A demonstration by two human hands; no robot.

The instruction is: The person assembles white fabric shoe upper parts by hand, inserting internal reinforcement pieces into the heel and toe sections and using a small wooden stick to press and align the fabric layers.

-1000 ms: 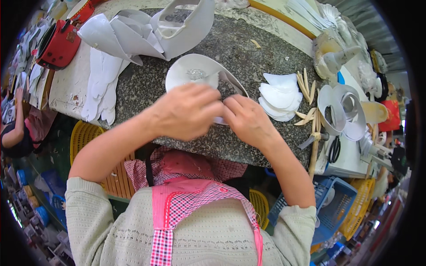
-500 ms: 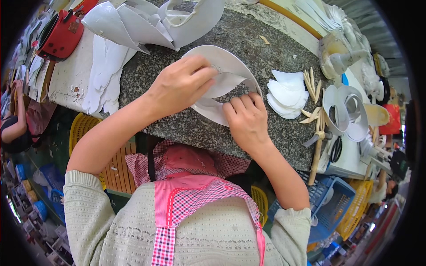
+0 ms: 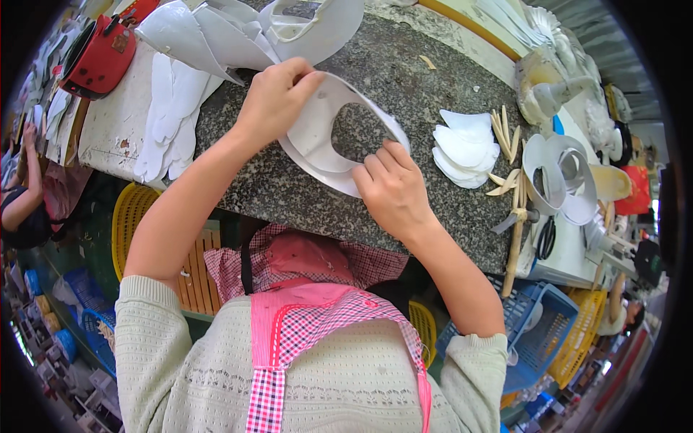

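A white curved piece with a large opening, looking like a shoe upper [image 3: 310, 137], is held between my two hands above a speckled stone slab [image 3: 289, 193]. My left hand [image 3: 278, 101] pinches its far left rim between thumb and fingers. On its right side, my right hand [image 3: 393, 189] has its fingers curled over the edge. Right of that hand lies a small pile of white rounded pieces [image 3: 469, 141], with pale curved strips [image 3: 505, 137] beside it. Larger white curved pieces [image 3: 206, 40] are stacked at the far left of the slab.
Long white flat pieces [image 3: 170, 119] overlap at the slab's left, near a red round container [image 3: 101, 58]. To the right are a wooden-handled hammer [image 3: 515, 245], black-handled scissors [image 3: 547, 240] and more white curved pieces [image 3: 559, 173]. A blue basket [image 3: 541, 332] stands below. Another person's arm [image 3: 30, 173] shows far left.
My left hand has moved from inside the white piece up to its far left rim. The piece is now tilted up, its opening showing wider. My right hand has shifted slightly.
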